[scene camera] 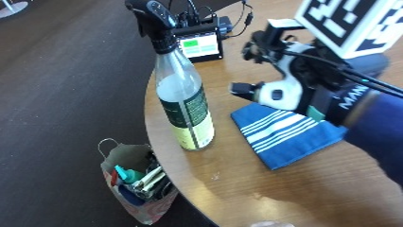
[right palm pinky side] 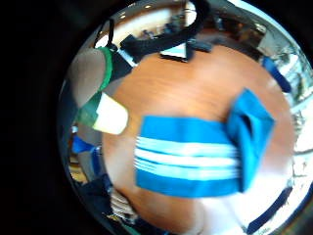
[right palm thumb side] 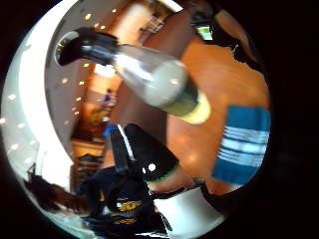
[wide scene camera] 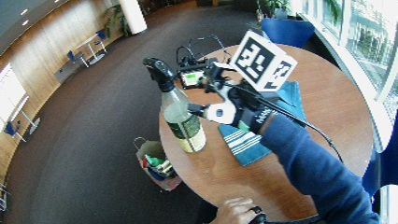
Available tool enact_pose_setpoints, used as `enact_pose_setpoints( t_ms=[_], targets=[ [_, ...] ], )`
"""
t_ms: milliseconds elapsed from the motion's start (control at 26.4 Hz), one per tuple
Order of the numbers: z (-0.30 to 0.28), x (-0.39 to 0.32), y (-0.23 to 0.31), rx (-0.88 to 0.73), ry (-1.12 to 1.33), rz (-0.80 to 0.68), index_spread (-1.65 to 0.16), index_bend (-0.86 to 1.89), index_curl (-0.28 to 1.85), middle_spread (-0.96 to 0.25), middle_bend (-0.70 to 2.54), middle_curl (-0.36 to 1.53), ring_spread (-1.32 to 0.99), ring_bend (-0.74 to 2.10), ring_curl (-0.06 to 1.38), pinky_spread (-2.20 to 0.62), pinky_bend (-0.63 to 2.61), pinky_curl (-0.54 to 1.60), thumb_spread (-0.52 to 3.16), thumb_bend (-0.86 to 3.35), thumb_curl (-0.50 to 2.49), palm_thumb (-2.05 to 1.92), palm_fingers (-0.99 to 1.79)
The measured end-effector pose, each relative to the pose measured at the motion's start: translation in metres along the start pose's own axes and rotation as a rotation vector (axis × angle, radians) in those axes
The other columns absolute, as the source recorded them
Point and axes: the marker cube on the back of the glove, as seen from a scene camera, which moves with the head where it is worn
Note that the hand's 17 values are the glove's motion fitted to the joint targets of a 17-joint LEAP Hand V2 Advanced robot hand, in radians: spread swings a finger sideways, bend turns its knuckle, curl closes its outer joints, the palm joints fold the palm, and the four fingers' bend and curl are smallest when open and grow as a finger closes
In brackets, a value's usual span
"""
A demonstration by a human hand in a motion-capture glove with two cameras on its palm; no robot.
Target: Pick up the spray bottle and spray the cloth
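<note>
Gloved right hand point(scene camera: 302, 80) raised at upper right of the outside view, holding nothing, blue sleeve point(scene camera: 381, 127) running off the right edge

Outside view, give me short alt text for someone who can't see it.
A clear spray bottle with a black trigger head stands upright near the edge of a round wooden table. The gloved right hand hovers beside it, not touching, above a blue cloth with white stripes.
</note>
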Motion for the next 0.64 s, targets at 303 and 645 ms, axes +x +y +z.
enact_pose_setpoints(
  t_ms=[303, 645],
  targets=[
    [-0.083, 0.089, 0.152, 0.081, 0.605, 0.35, -0.29, 0.16, 0.43, -0.05, 0.32, 0.38, -0.04, 0.4, 0.34, 0.19, 0.24, 0.33, 1.05, -0.03, 0.38, 0.24, 0.82],
    [-0.115, 0.195, 0.276, 0.127, 0.722, 0.754, -0.28, 0.17, 0.42, -0.04, 0.28, 0.38, -0.02, 0.33, 0.33, 0.24, 0.18, 0.31, 1.11, -0.03, 0.34, 0.22, 0.84]
  ],
)
